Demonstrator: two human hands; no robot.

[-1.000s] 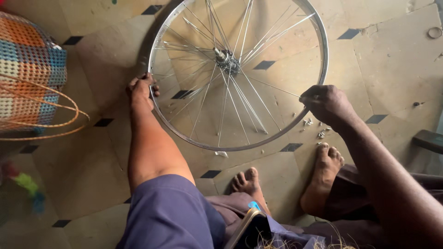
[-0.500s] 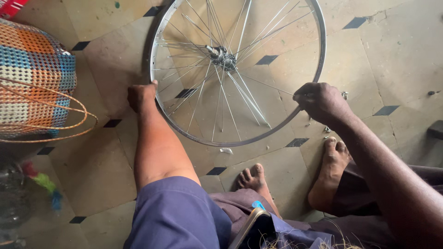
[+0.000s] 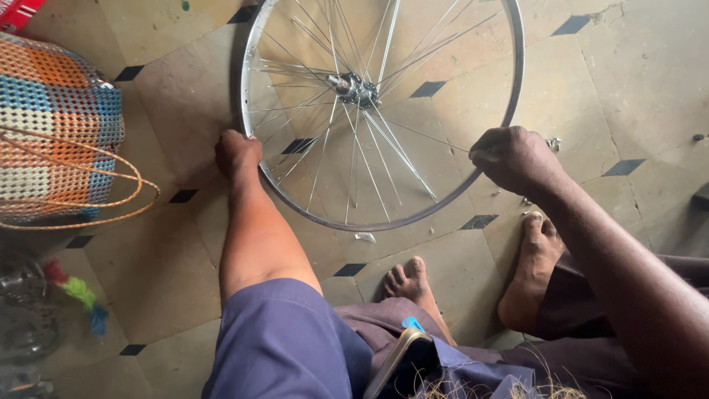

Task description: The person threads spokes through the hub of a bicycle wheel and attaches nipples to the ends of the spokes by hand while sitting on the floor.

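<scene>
Two hands on one bare bicycle wheel (image 3: 380,111) lying flat on the tiled floor (image 3: 628,81), seen from the head camera. Left hand (image 3: 238,153) is clamped over the rim's near-left edge; right hand (image 3: 515,157) is closed, pinching a spoke out by the right rim. Risk as I see it: pull too hard there and the thin spoke bends, or the rim skates across the smooth tile toward the bare feet (image 3: 535,266).

We look down at a spoked bicycle wheel (image 3: 380,111) lying flat on a tiled floor (image 3: 650,96). Our left hand (image 3: 238,154) grips its rim, our right hand (image 3: 515,157) pinches a spoke by the opposite rim. A woven basket (image 3: 55,133) sits well left; bare feet (image 3: 473,288) rest below the wheel.
</scene>
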